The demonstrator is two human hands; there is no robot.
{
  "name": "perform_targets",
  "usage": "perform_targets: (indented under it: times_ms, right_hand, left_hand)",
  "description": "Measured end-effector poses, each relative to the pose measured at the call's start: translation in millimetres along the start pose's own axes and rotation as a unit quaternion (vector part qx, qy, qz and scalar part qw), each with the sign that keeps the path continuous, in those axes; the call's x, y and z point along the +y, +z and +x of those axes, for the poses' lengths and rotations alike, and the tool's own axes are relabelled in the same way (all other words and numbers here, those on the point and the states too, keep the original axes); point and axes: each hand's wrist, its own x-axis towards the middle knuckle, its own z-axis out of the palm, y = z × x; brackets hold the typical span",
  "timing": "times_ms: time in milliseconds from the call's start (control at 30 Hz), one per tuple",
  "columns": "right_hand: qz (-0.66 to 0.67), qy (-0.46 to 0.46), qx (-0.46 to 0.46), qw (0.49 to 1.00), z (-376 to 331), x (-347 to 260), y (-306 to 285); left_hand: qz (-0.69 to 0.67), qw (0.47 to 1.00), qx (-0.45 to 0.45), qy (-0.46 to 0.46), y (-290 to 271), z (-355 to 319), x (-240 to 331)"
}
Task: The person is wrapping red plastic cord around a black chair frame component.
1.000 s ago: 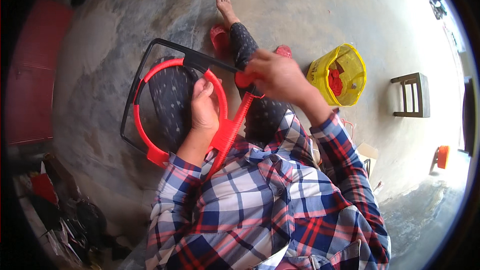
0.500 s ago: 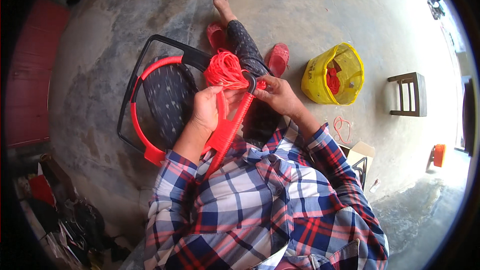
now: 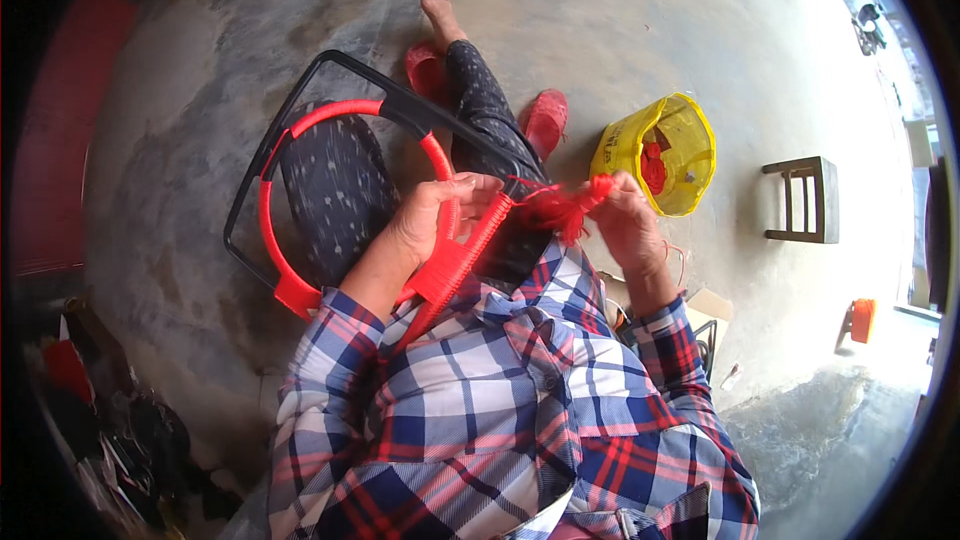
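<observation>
Across my lap lies a black frame [image 3: 288,110] with a round ring, much of it wrapped in red cord [image 3: 268,225]. My left hand [image 3: 432,212] is closed around the wrapped part near the frame's corner. Off to the right, my right hand [image 3: 632,223] grips a bundle of loose red cord [image 3: 570,210], blurred by motion. A thin strand runs from the bundle back to the frame's corner by my left hand. Part of the ring's right side stays bare black.
A yellow bucket [image 3: 610,155] with red cord inside stands on the floor at right. Beyond it is a small dark stool [image 3: 828,202]. Two red shoes [image 3: 545,123] lie near my legs. An open cardboard box [image 3: 708,308] sits by my right elbow; clutter [image 3: 120,430] fills the lower left.
My right hand has moved right, away from the frame, carrying the cord bundle that was lying over the frame's corner. My left hand has stayed on the frame.
</observation>
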Motion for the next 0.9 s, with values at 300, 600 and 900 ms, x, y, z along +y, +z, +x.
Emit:
perform_targets:
  times_ms: [300, 600, 900]
  right_hand:
    - [-0.285, 0.032, -0.033, 0.957, -1.7, 39.7, 25.0]
    - [-0.251, -0.21, 0.136, 0.935, -13.5, -27.9, 2.7]
    - [-0.018, -0.304, 0.132, 0.943, -77.8, -152.4, -124.0]
  left_hand:
    - [-0.051, 0.997, -0.033, -0.047, 4.9, -4.7, 5.2]
    - [-0.091, 0.994, -0.054, -0.007, -5.5, -5.5, 7.6]
    - [-0.113, 0.993, -0.025, 0.038, -15.5, -12.6, 16.3]
